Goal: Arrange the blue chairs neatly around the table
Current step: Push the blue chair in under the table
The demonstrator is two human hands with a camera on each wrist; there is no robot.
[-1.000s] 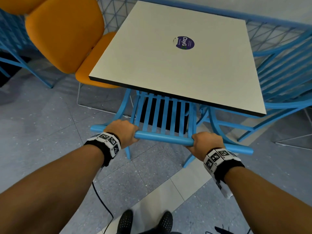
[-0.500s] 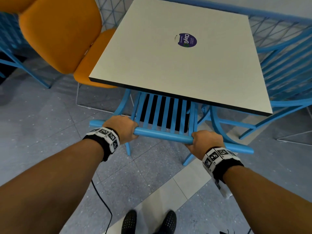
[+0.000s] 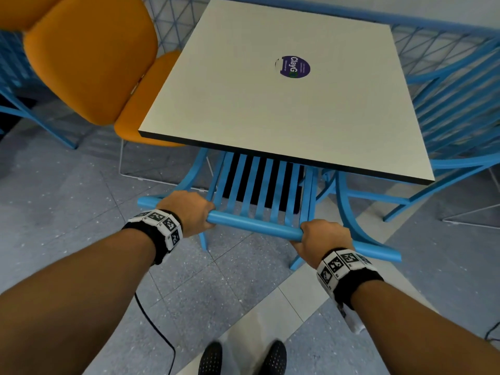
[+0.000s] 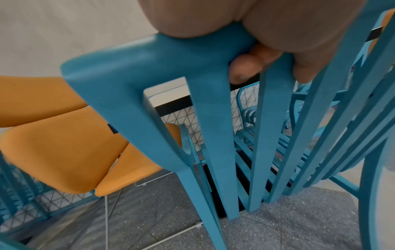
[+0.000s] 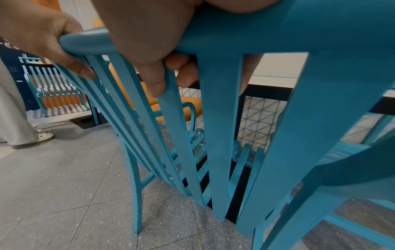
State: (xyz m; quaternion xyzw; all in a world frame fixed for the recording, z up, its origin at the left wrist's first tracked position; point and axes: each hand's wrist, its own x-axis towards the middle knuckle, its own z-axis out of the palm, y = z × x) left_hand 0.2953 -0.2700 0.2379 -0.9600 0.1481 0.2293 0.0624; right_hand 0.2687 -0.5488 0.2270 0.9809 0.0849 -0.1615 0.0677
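Both forearms reach forward and down, each wrist wearing a black band with printed markers. The left hand [image 3: 189, 211] and the right hand [image 3: 323, 238] each wrap the top rail of a blue chair [image 3: 259, 190], knuckles up, fingers curled under the rail; each grip is closed round the rail, not spread. The left hand sits near the rail's left end, the right hand right of the middle, and the slatted back lies between and below them.

The chair stands at the near edge of the table [image 3: 284, 109], its seat tucked beneath the tabletop and only the back and rear legs showing in the head view. A second blue chair [image 3: 460, 109] stands at the table's right side; an orange chair [image 3: 92, 58] stands at its left. A round purple sticker [image 3: 294, 66] lies on the tabletop.

The left wrist view shows what the head view hides: fingertips [image 4: 241, 71] pressed behind the rail among the slats. The right wrist view shows both hands on the rail, with the thumb [image 5: 151, 72] lying against a slat, and the chair's legs on the speckled grey floor [image 5: 64, 194].
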